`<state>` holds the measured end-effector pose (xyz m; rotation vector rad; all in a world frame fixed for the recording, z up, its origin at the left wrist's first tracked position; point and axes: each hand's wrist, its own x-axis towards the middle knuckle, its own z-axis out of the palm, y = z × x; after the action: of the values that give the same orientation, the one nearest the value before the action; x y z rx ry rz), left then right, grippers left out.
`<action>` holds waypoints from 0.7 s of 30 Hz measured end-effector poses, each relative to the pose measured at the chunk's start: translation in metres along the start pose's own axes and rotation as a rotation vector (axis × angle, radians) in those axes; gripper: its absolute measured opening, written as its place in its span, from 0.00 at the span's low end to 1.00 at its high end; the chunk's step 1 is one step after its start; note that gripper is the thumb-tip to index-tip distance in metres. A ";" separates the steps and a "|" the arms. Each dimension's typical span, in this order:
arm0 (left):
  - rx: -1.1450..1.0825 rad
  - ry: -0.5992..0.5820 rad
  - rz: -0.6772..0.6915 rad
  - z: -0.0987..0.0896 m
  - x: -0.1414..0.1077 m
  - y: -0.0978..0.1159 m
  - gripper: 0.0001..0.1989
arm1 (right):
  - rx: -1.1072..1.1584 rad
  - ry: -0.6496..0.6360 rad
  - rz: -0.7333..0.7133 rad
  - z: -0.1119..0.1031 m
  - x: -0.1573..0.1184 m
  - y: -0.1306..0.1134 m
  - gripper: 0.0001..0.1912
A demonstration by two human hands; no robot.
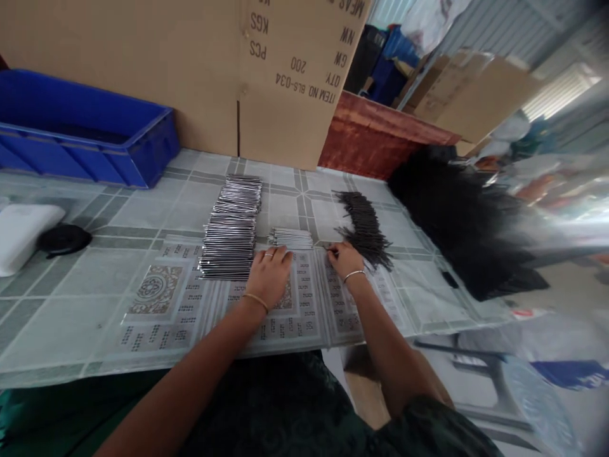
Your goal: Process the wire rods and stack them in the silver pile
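Observation:
My left hand [270, 276] rests low over the patterned table cover, fingers bent and close together; whatever they hold is hidden. Just left of it lies a long stack of shiny metal rods [231, 228], laid side by side. Beyond its fingertips is a smaller bundle of pale, thin rods [291, 238]. My right hand [347, 260] is closed in a pinch at the right end of that bundle. A thin dark piece [328, 248] shows at its fingertips, too small to name. Next to this hand lies a pile of thin dark strips [364, 225].
A blue plastic bin [152, 143] stands at the back left, beside a large printed cardboard box [285, 120]. A black round object [64, 240] and a white object [23, 235] lie at left. A bushy black heap [457, 222] covers the table's right end.

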<state>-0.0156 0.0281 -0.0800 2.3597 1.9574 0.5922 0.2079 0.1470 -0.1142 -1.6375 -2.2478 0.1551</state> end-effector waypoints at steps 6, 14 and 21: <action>0.188 -0.116 -0.026 0.016 0.039 0.009 0.17 | 0.153 0.044 0.009 -0.013 -0.002 0.020 0.04; 0.337 -0.198 0.076 0.011 0.051 0.008 0.15 | 0.595 0.061 0.153 -0.017 0.000 0.066 0.11; 0.374 -0.199 0.094 0.008 0.056 0.012 0.16 | 0.673 0.114 0.009 -0.026 -0.026 0.042 0.13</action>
<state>0.0059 0.0803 -0.0694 2.6052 2.0208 -0.0178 0.2618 0.1332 -0.1080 -1.2471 -1.8144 0.7130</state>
